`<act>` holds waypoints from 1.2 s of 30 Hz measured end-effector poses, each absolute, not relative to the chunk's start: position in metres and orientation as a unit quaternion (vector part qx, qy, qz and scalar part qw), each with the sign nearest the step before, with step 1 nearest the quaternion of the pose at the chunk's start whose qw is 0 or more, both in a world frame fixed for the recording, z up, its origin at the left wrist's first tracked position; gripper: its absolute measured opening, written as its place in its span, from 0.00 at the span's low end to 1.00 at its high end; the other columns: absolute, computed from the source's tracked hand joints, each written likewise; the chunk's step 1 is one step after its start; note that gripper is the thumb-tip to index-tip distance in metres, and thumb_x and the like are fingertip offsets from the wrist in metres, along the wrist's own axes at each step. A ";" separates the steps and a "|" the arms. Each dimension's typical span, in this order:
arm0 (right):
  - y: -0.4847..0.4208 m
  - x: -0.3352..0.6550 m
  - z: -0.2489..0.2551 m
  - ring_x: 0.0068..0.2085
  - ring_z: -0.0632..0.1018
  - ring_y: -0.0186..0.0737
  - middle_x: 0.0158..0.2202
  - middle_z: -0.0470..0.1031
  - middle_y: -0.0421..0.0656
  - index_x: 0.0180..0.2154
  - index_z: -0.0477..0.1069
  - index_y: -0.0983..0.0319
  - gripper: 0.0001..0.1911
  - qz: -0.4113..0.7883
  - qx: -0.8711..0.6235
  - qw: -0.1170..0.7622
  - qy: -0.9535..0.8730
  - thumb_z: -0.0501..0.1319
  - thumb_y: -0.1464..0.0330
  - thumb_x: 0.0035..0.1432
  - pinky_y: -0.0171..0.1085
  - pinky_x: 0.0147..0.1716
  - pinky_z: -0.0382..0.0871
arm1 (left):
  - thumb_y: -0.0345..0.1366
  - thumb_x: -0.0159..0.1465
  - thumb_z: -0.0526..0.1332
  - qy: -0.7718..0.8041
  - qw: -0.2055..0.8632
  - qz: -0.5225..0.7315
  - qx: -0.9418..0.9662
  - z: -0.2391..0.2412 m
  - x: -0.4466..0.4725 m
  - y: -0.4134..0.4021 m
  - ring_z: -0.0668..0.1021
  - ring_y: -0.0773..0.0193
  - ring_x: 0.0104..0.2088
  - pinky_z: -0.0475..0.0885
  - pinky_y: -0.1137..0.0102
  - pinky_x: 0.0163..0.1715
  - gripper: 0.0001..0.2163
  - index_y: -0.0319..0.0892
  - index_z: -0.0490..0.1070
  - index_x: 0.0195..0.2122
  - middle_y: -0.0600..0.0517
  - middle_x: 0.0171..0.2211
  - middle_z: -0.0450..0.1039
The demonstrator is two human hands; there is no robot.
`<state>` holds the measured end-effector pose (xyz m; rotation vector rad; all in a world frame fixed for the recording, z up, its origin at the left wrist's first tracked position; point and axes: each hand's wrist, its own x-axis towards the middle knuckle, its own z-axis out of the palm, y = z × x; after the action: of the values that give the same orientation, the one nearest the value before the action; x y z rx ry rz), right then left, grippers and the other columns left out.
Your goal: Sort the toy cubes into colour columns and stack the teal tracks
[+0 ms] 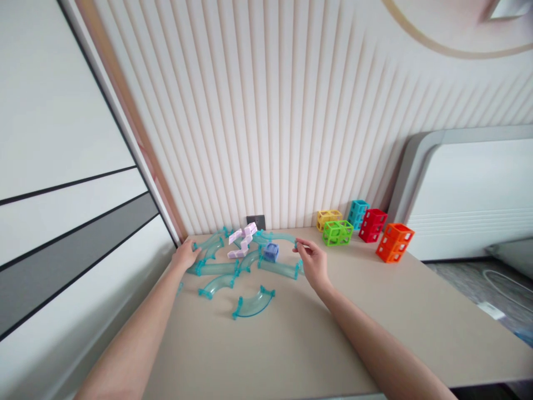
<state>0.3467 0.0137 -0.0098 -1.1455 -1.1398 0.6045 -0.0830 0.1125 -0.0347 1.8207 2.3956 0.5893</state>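
At the left edge of the table, my left hand is closed at the end of a translucent teal track piece. My right hand pinches the right end of a curved teal track piece between thumb and fingers. Between the hands lie several more such pieces, among them a straight one and a curved one closer to me. A blue cube frame and a zigzag of pale purple blocks sit among the tracks.
To the right stand stacks of open cube frames: yellow, green, blue, red and orange. A ribbed wall with a black socket closes off the back. A white cabinet borders the left.
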 end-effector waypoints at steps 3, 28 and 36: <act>0.013 0.346 -0.009 0.32 0.84 0.49 0.33 0.83 0.50 0.38 0.78 0.63 0.21 0.269 -0.505 0.647 -0.504 0.63 0.52 0.55 0.41 0.34 0.76 | 0.41 0.61 0.64 0.770 0.044 0.231 0.593 -0.036 -0.081 0.111 0.80 0.50 0.49 0.73 0.61 0.47 0.14 0.43 0.71 0.46 0.43 0.46 0.80; 0.003 0.346 0.007 0.32 0.81 0.42 0.35 0.79 0.45 0.39 0.77 0.59 0.14 0.220 -0.402 0.736 -0.499 0.65 0.56 0.59 0.41 0.35 0.76 | 0.53 0.59 0.67 0.435 0.246 0.666 0.554 0.023 0.036 0.024 0.80 0.55 0.46 0.75 0.64 0.46 0.27 0.41 0.71 0.54 0.42 0.49 0.77; -0.011 0.328 0.003 0.31 0.81 0.42 0.36 0.79 0.44 0.37 0.79 0.57 0.10 0.255 -0.352 0.708 -0.556 0.65 0.58 0.60 0.42 0.34 0.77 | 0.48 0.56 0.72 0.373 0.378 0.663 0.527 0.003 0.082 -0.020 0.81 0.55 0.45 0.78 0.68 0.40 0.22 0.44 0.75 0.48 0.43 0.50 0.78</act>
<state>0.3276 -0.0112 0.0032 -0.7818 -1.2341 0.5670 0.0817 -0.0201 0.0029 1.3478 0.9541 1.6935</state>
